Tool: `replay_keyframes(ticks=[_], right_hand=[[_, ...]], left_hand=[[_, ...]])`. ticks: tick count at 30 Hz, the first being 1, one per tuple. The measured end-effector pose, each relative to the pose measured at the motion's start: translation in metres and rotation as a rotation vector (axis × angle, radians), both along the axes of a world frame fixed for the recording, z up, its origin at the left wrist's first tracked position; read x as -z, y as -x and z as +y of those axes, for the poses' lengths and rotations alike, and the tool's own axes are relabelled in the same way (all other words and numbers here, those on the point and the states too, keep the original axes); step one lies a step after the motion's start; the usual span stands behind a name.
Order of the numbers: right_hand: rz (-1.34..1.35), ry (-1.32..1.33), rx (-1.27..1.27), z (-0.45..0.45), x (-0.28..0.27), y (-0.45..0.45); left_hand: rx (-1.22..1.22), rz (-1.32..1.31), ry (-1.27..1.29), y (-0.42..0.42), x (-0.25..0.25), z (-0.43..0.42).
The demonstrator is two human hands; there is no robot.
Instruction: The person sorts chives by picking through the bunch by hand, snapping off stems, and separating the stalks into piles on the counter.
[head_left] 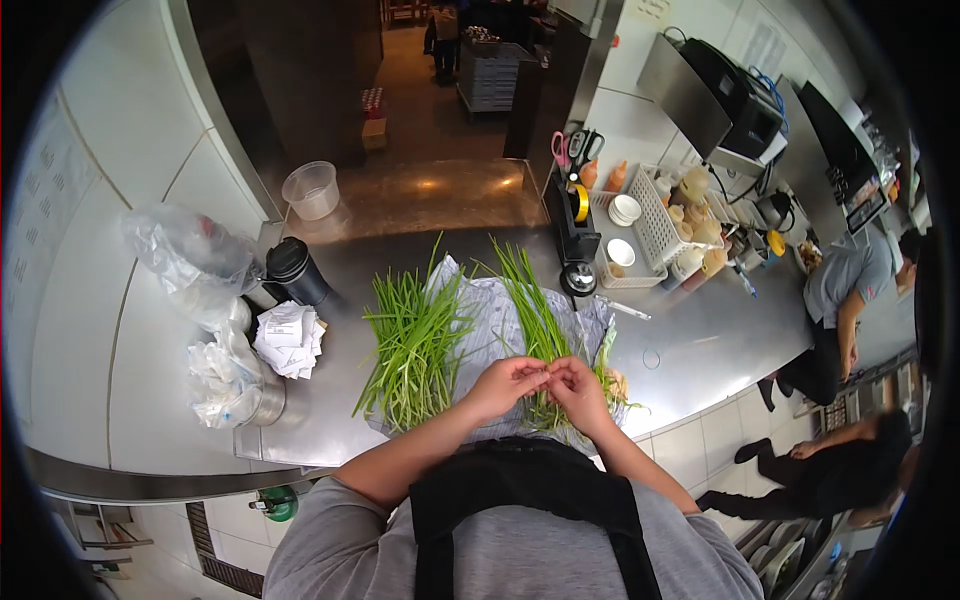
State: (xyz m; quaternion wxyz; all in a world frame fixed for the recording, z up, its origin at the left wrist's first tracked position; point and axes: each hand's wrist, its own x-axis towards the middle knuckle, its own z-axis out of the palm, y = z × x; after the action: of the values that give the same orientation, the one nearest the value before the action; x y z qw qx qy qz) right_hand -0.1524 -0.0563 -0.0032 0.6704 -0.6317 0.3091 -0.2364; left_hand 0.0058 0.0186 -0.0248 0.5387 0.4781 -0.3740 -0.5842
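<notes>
Two piles of long green stalks lie on crumpled paper (490, 320) on the steel counter (670, 350). The larger pile (405, 350) is at the left, the narrower one (535, 310) nearer the middle. Over the lower part of the narrower pile, my left hand (506, 386) and my right hand (578, 392) meet with fingertips pinched together. What they hold between them is too small to make out. Right beside my right hand, pale and wilted trimmings (612, 380) lie at the paper's edge.
Left: a stack of paper slips (289, 340), a black-lidded cup (297, 270), plastic bags (190, 260) and a clear tub (312, 190). Back right: scissors (578, 148), a bell (578, 280) and white baskets (665, 215) with bottles. Two people are at the far right.
</notes>
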Motion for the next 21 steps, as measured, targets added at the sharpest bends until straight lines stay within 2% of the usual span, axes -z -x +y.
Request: replay_keyframes(ticks=[5,7,9,11,17,18,20,21], right_hand=[[-0.02,-0.058,0.072,0.002,0.007,-0.001],[0.08,0.03,0.066,0.012,-0.003,-0.006],[0.069,0.037,0.102,0.022,-0.007,-0.013],[0.056,0.045,0.145,0.032,-0.01,-0.016],[0.089,-0.116,0.252,0.063,-0.011,-0.024],[0.031,-0.199,0.282,0.068,-0.01,-0.025],[-0.154,-0.425,0.331,0.075,-0.008,-0.024],[-0.168,-0.428,0.352,0.078,-0.008,-0.025]], left_hand=[[0.026,0.062,0.041,0.001,0.013,-0.001],[-0.06,0.003,0.035,-0.001,0.012,0.0],[-0.082,-0.074,0.027,-0.007,0.011,-0.001],[-0.111,0.037,0.099,-0.012,0.001,0.002],[-0.056,0.146,0.072,-0.028,-0.008,0.011],[-0.029,0.141,0.067,-0.027,-0.013,0.015],[-0.013,0.427,0.031,-0.025,-0.024,0.021],[0.009,0.418,0.023,-0.025,-0.025,0.022]])
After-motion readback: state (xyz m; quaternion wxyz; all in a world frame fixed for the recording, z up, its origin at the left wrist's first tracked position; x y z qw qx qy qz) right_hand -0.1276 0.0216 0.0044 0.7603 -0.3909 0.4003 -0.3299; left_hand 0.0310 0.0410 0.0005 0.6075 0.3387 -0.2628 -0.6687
